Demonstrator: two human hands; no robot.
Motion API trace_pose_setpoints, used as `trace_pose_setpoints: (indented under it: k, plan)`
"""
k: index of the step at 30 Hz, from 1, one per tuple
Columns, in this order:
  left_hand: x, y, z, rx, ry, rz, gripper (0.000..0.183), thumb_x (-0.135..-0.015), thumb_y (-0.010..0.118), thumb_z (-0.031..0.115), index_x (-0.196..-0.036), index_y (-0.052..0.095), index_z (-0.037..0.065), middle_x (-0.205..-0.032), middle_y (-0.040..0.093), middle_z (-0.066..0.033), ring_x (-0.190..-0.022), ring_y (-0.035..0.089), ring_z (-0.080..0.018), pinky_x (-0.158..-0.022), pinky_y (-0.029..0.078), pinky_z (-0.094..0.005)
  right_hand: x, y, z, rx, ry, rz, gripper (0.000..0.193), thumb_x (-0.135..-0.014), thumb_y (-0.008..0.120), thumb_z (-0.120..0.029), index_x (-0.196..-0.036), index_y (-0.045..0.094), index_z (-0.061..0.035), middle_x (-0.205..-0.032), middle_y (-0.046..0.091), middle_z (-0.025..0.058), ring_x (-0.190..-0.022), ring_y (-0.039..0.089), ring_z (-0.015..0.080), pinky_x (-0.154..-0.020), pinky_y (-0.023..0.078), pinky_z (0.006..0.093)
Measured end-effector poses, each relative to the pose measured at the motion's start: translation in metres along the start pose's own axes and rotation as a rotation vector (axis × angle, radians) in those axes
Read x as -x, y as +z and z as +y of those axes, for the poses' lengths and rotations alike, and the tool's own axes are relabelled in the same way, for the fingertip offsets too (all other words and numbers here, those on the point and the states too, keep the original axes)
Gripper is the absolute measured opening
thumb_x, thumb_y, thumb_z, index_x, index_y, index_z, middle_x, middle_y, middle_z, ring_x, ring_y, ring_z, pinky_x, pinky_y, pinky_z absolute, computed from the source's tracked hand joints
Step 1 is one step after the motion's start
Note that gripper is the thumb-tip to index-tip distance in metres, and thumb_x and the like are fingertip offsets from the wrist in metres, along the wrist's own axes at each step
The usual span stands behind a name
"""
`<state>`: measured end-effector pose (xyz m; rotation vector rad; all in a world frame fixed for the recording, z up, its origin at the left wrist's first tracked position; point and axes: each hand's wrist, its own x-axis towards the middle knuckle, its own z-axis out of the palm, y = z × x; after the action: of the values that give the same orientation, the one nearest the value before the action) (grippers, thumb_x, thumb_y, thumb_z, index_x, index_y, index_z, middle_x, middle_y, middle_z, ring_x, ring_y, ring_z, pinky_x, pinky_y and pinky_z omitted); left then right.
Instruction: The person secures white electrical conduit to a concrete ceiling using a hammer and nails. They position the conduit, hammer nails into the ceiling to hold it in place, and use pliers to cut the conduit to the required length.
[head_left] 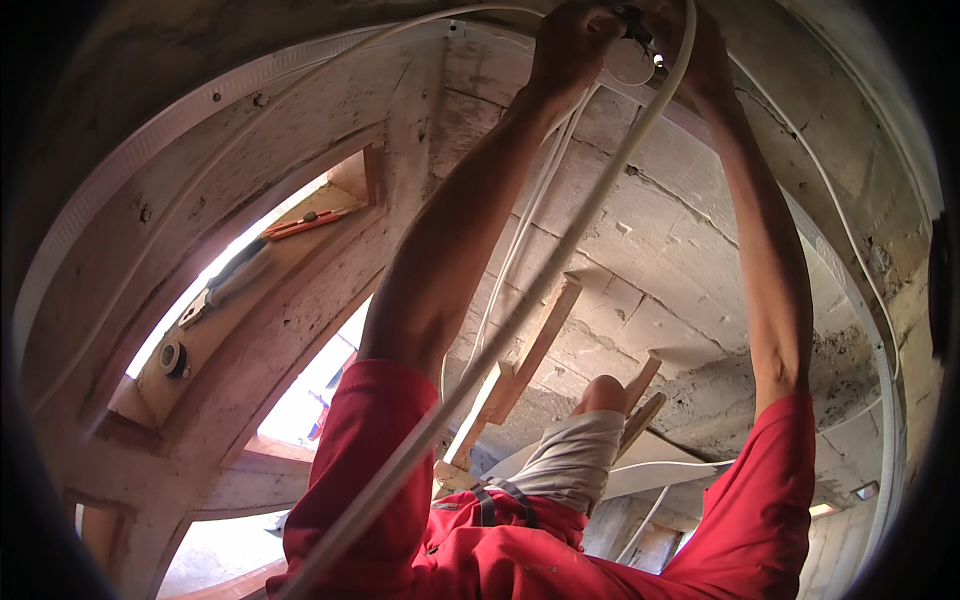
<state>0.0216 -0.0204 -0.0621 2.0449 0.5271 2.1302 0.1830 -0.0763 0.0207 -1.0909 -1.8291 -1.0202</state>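
Note:
Both my arms reach up to a rough block wall. My left hand [572, 42] is closed against a round white fitting [630, 64] on the wall. My right hand [703, 55] is just right of it, with its fingers closed on a small dark tool [637, 22] that points at the fitting. A thick white cable [560, 250] runs from the lower left up between my arms and passes in front of my right hand. Thinner white wires [520, 230] hang down from the fitting. How the fingers grip is partly hidden.
A window recess [300, 260] at the left holds orange-handled pliers [305, 222], a grey tool [225, 282] and a small roll [173, 358]. A wooden ladder [520, 360] leans below me by my knee [600, 395]. White cable trunking [150, 140] curves along the wall.

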Motion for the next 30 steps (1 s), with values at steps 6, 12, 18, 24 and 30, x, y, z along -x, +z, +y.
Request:
trace_pose_setpoints:
  k: [6,12,18,24,30]
  plan:
    - [-0.003,-0.001,-0.006,0.244,-0.144,-0.097,0.033,-0.094,0.072,0.034,-0.112,0.077,0.006,-0.098,0.077,-0.0094,-0.085,0.073,-0.0189,-0.082,0.057,-0.0364,-0.003,0.016,0.011,0.194,-0.038,0.083,0.024,-0.094,0.062,-0.024,-0.109,0.059,-0.0055,-0.101,0.067,0.0235,-0.094,0.066,0.0448,-0.078,0.055,0.0548]
    - [-0.015,0.023,-0.035,0.328,-0.238,-0.112,0.024,-0.095,0.071,0.028,-0.103,0.074,0.006,-0.083,0.071,-0.0051,-0.076,0.066,-0.0134,-0.068,0.055,-0.0319,-0.010,0.013,0.004,0.140,-0.174,0.002,0.027,-0.095,0.059,-0.025,-0.112,0.063,-0.0047,-0.105,0.069,0.0243,-0.098,0.068,0.0458,-0.079,0.057,0.0569]
    - [-0.019,0.010,-0.037,0.185,-0.435,-0.139,0.027,-0.092,0.074,0.029,-0.107,0.075,0.006,-0.090,0.073,-0.0082,-0.078,0.070,-0.0160,-0.071,0.055,-0.0340,-0.016,0.010,-0.005,0.222,-0.016,-0.046,0.029,-0.095,0.058,-0.027,-0.115,0.065,-0.0064,-0.107,0.070,0.0244,-0.094,0.070,0.0459,-0.078,0.058,0.0571]
    - [-0.003,0.013,-0.006,0.200,-0.411,-0.079,0.037,-0.088,0.081,0.026,-0.111,0.073,-0.002,-0.098,0.077,-0.0147,-0.080,0.074,-0.0192,-0.077,0.060,-0.0320,-0.007,0.028,0.010,0.354,-0.125,0.141,0.029,-0.095,0.059,-0.029,-0.114,0.066,-0.0072,-0.102,0.071,0.0217,-0.085,0.071,0.0439,-0.069,0.059,0.0535]
    - [-0.018,0.012,-0.043,0.478,-0.588,-0.066,0.031,-0.090,0.078,0.026,-0.102,0.070,-0.002,-0.088,0.072,-0.0111,-0.075,0.069,-0.0171,-0.072,0.057,-0.0329,-0.023,0.013,0.019,0.210,-0.211,-0.154,0.026,-0.093,0.062,-0.034,-0.102,0.069,-0.0104,-0.095,0.071,0.0173,-0.083,0.071,0.0383,-0.068,0.058,0.0518]
